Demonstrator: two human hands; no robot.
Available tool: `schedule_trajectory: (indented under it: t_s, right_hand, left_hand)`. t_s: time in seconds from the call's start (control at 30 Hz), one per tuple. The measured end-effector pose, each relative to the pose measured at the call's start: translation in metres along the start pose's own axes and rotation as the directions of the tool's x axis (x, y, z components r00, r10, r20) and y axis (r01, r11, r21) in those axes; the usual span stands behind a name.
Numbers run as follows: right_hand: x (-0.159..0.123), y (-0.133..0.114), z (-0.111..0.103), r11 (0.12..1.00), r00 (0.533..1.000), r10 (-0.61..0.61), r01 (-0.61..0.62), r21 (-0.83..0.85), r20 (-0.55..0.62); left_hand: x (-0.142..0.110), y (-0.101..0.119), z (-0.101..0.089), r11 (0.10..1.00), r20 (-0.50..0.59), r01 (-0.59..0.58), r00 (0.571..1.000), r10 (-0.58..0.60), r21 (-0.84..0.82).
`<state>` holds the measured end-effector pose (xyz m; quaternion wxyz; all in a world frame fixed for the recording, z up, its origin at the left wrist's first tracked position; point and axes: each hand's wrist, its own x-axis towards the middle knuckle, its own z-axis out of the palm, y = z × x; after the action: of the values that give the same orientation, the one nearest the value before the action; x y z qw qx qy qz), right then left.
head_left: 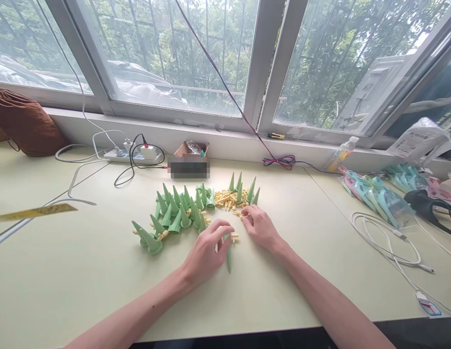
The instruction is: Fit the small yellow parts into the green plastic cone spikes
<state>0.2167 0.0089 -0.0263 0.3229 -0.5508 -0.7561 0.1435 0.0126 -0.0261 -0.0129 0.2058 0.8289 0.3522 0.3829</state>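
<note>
In my left hand is a green plastic cone spike, its point hanging down toward me. A yellow plastic fitting sticks out to the right at the spike's wide end. My right hand is closed, thumb and forefinger pinched at a small yellow plastic piece by the near edge of a loose pile of yellow pieces. Left of that pile stands a cluster of green spikes, some with yellow fittings. Several more spikes stand upright around the pile's right side.
A small cardboard box and a power strip with cables lie against the window ledge. Bagged pastel plastic parts, a bottle and a coiled white cable lie to the right. A brown bag sits at the far left.
</note>
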Motion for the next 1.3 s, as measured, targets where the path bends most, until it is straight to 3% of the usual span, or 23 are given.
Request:
schedule_trajectory:
  t_s: [0.33,0.9,1.3]
  right_hand:
    - [-0.0015,-0.0031,-0.0024,0.999,0.999,0.021,-0.022,0.037,0.05]
    - [-0.0041,-0.0057,-0.0003,0.999,0.998,-0.019,0.021,-0.028,0.061]
    - [-0.0053,-0.0068,0.0017,1.0,0.997,-0.031,0.031,0.005,0.072]
  left_hand:
    - [-0.0001,-0.0006,-0.0002,1.0,-0.001,0.023,1.0,-0.023,-0.006]
    - [-0.002,-0.0068,0.0032,0.987,0.104,0.162,0.981,-0.163,0.014]
    - [-0.0019,-0.0066,0.0035,0.985,0.121,0.174,0.977,-0.175,0.019]
